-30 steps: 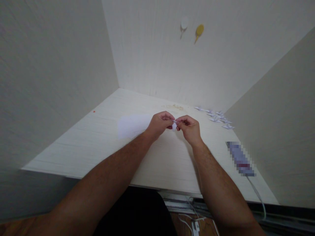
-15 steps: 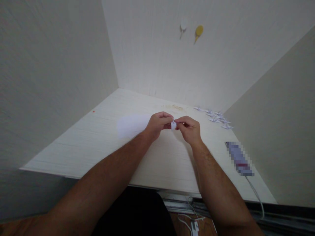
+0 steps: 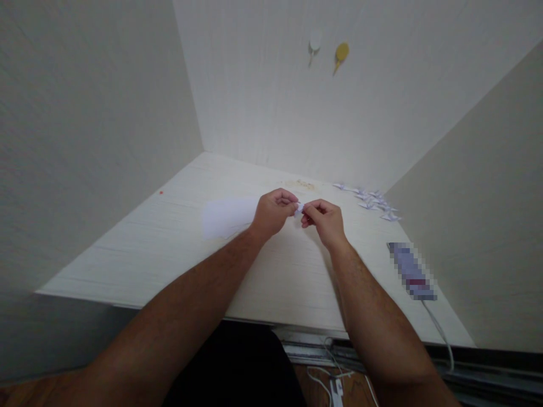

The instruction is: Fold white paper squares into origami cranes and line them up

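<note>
My left hand [image 3: 272, 212] and my right hand [image 3: 324, 221] meet over the middle of a pale wooden table [image 3: 169, 249]. Both pinch a small folded piece of white paper [image 3: 298, 208] between thumb and fingertips, held just above the tabletop. Most of the paper is hidden by my fingers. A flat white sheet of paper [image 3: 224, 217] lies on the table just left of my left hand.
Several small folded paper pieces [image 3: 372, 201] lie in a row at the back right of the table. A blurred-out device [image 3: 410, 270] with a white cable lies by the right edge. Walls close in on three sides; two hooks [image 3: 326, 52] hang on the far wall.
Both hands stay pinched on the small paper and have shifted slightly up and away; the fingers have worked the paper a little between them.
</note>
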Tool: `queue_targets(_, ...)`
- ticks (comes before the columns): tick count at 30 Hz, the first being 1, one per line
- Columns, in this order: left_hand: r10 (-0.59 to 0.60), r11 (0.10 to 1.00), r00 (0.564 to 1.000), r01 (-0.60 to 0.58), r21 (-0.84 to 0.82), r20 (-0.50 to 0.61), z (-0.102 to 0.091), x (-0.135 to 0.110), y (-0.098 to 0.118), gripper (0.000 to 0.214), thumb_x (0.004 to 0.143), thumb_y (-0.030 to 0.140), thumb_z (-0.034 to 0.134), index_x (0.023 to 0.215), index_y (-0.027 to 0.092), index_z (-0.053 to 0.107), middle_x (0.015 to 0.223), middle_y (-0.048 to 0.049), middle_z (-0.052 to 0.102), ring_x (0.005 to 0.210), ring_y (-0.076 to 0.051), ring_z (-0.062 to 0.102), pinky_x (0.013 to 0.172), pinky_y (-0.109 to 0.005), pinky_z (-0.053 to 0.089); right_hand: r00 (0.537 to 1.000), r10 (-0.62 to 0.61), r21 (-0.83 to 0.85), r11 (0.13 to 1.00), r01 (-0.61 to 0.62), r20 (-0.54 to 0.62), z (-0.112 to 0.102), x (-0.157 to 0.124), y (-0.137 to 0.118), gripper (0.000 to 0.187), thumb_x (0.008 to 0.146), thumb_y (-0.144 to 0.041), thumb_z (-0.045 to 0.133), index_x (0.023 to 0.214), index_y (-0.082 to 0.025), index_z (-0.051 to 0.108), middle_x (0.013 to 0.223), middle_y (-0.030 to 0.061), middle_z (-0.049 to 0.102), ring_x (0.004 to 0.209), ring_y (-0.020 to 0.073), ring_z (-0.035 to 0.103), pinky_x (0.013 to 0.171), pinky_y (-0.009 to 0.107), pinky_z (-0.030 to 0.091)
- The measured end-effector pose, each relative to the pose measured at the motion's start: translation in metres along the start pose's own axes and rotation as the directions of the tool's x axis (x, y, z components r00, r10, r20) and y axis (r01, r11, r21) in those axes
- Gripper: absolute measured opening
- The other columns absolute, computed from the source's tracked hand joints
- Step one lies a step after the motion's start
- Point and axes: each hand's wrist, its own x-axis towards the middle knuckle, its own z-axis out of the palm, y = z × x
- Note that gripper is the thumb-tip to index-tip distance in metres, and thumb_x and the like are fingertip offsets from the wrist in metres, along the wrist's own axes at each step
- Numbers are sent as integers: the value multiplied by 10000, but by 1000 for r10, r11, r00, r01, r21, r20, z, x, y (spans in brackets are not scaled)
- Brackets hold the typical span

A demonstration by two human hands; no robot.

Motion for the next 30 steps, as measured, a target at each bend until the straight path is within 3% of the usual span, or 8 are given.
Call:
queue_targets(3,-5,1000,1000,5,-10,2,0,0,1,214,630,200,760,813,133,671,716,-17,681,636,-103,619,625,-231,502,1000,-17,-8,1000,17,-8,0,0,1,204,698,-357,731,726,-161,683,583,19,677,515,143,639,544,284,579)
queue_targets(6,-97,994,994,99,-46,42,-2,1,0,301,611,215,788,881,116,700,768,-42,706,684,-118,642,691,-263,529,999,-44,-42,998,44,-7,0,1,5,225,713,-378,730,757,-160,694,611,28,696,544,150,661,571,288,584)
queue_targets(10,-194,977,976,201,-66,103,-5,2,-3,269,624,280,794,804,96,716,734,-60,704,668,-133,647,729,-313,551,995,-95,-99,991,93,-15,1,1,8,209,740,-364,705,762,-157,690,611,28,699,543,142,657,568,274,568)
queue_targets(20,-75,990,990,59,130,118,-6,4,-11,157,682,266,733,760,132,707,669,-38,684,636,-139,644,659,-288,551,989,-146,-233,962,143,6,-2,1,9,172,720,-332,705,752,-165,680,605,19,683,526,132,624,525,252,510)
queue_targets(30,-77,992,988,63,106,133,-4,1,-7,184,666,286,751,692,131,656,618,-21,656,561,-112,609,566,-251,534,973,-229,-367,905,215,7,-3,0,13,153,745,-326,680,720,-176,680,614,12,671,549,128,598,519,241,443)
